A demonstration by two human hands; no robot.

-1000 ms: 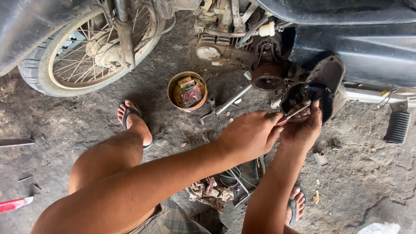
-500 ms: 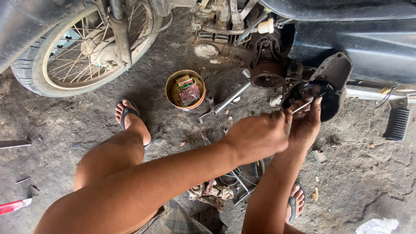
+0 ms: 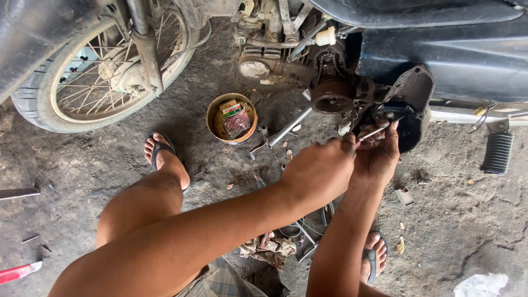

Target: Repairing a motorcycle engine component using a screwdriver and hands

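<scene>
I squat beside a motorcycle whose engine (image 3: pixel 286 52) has its side opened. My left hand (image 3: pixel 322 170) is closed around a thin metal rod-like tool (image 3: pixel 371 133) whose tip points toward the dark engine side cover (image 3: pixel 415 104). My right hand (image 3: pixel 379 151) is just to the right, fingers pinched on the same tool's end next to the cover. A round dark sprocket hub (image 3: pixel 331 96) with a chain sits just above my hands.
A spoked front wheel (image 3: pixel 104 77) stands at the upper left. A round tin (image 3: pixel 231 118) with small packets sits on the dirt floor. A footpeg (image 3: pixel 496 152) sticks out right. Tools and a rag (image 3: pixel 269 247) lie between my sandalled feet; a red-handled tool (image 3: pixel 19 271) lies at the lower left.
Both hands stayed at the engine cover, shifting slightly up and right with the thin tool. The view moved a little.
</scene>
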